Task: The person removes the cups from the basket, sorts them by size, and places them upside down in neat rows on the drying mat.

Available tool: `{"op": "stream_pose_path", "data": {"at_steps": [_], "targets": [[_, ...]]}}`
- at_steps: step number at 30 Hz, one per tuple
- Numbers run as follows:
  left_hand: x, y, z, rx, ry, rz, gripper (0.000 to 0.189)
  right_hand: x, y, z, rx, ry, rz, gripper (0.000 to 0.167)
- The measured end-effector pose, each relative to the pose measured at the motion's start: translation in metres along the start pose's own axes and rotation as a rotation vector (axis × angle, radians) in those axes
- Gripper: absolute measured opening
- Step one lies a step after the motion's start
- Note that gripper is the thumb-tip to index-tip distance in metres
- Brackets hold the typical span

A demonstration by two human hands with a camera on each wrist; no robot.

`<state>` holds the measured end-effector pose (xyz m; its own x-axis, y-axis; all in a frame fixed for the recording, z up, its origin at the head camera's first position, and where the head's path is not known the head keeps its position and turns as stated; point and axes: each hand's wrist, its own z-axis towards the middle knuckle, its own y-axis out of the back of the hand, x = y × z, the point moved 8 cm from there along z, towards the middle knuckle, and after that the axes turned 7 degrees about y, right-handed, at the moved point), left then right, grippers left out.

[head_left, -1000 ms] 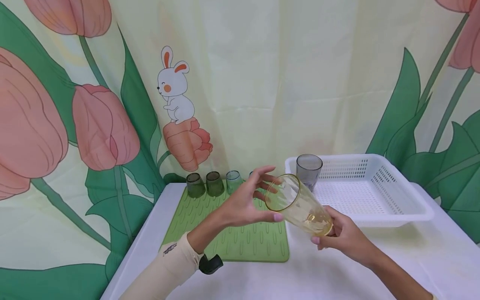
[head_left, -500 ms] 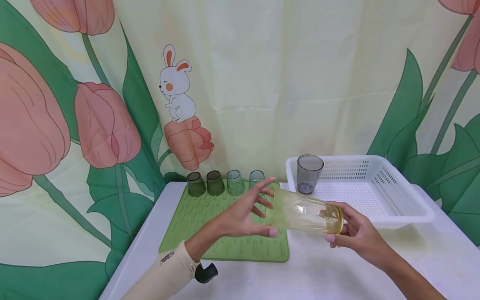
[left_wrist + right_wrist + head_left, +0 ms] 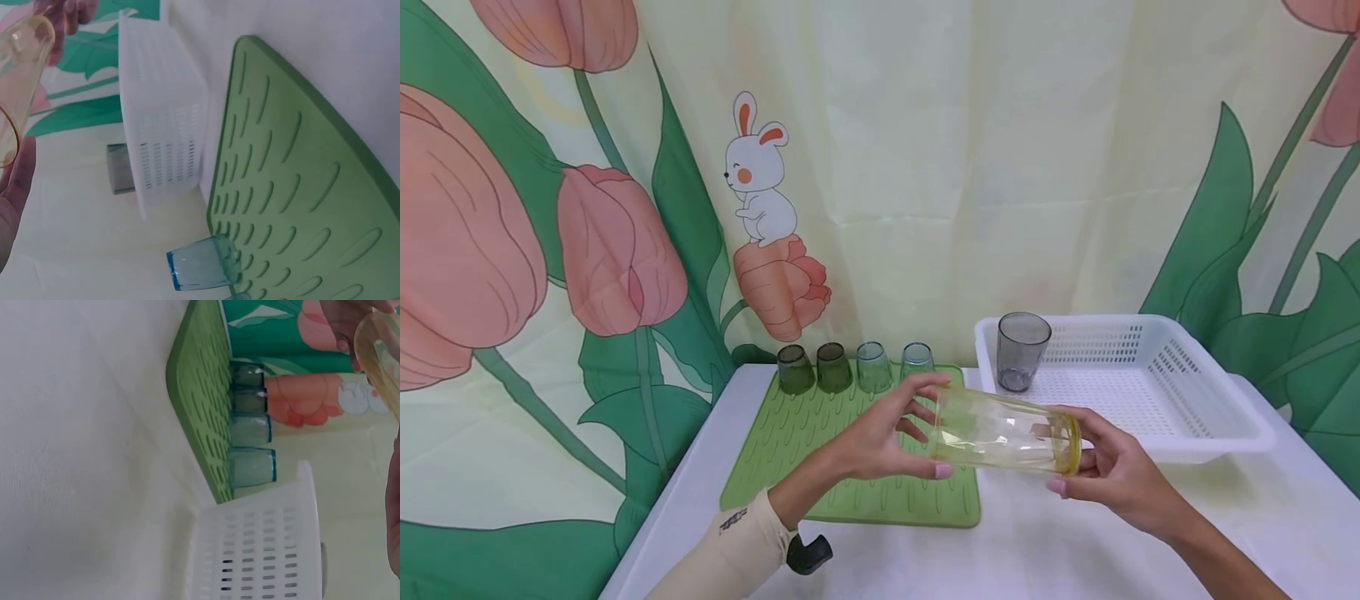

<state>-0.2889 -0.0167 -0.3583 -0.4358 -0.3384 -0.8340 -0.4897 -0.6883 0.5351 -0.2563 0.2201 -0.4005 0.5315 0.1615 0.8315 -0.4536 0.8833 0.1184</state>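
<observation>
A tall, clear yellow drinking glass (image 3: 1000, 432) lies nearly level in the air between both hands in the head view, its mouth to the left. My right hand (image 3: 1116, 471) grips its base, thumb below and fingers behind. At the mouth end, my left hand (image 3: 887, 433) spans the rim, index finger along the top and thumb beneath. The left wrist view has the yellow glass (image 3: 22, 69) at its upper left edge, a left fingertip beside the rim. Only part of the glass (image 3: 381, 356) shows in the right wrist view.
Several small tinted glasses (image 3: 874, 368) stand in a row along the back of a green drying mat (image 3: 895, 500). On the right is a white perforated basket (image 3: 1195, 442), with a grey glass (image 3: 1022, 354) at its back left corner. A tulip-print curtain (image 3: 895, 167) hangs behind the table.
The yellow glass has swung from tilted, mouth up, to nearly horizontal. My right hand has moved slightly right, and my left fingers have closed in on the rim.
</observation>
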Motion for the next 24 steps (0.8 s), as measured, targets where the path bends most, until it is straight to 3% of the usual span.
{"op": "stream_pose_path", "data": {"at_steps": [9, 24], "targets": [[0.005, 0.000, -0.005, 0.008, 0.000, -0.034, 0.092, -0.001, -0.003, 0.003, 0.006, 0.018, -0.017, 0.081], [0.018, 0.004, -0.021, 0.010, 0.026, -0.083, 0.091, 0.000, -0.014, 0.016, 0.021, 0.048, -0.019, 0.073]]}}
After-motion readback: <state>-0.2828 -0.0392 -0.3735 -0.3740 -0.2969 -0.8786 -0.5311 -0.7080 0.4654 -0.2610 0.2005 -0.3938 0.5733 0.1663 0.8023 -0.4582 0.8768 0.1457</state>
